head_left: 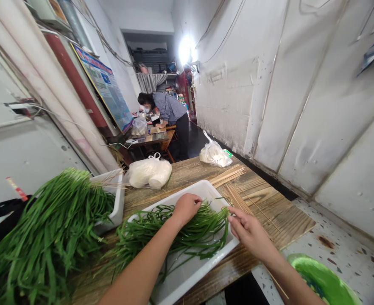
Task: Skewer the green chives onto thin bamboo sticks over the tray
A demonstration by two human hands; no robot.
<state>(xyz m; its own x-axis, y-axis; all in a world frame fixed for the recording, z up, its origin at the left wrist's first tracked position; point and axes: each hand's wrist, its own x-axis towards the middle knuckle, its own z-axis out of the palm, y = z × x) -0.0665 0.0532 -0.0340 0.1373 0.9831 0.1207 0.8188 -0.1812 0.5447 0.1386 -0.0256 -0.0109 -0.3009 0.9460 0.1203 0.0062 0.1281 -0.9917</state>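
Bundled garlic chives (174,231) lie across a white plastic tray (187,277), their pale ends to the right and leaves hanging over its left side. Above them, my left hand (187,208) is closed with curled fingers. Whatever is between its fingertips is hidden. At the tray's right rim my right hand (249,233) pinches a thin bamboo skewer (278,284), beside the chives' pale ends. Part of the skewer is hidden behind my right hand and forearm. More bamboo skewers (238,198) lie on the wooden table (269,199) just beyond that hand.
Left, a big heap of chives (53,228) spills from another white tray (119,199). Two plastic bags, a nearer bag (150,173) and a farther bag (215,152), stand at the table's back. A green basin (323,279) is at lower right. A person (171,110) bends over a farther table.
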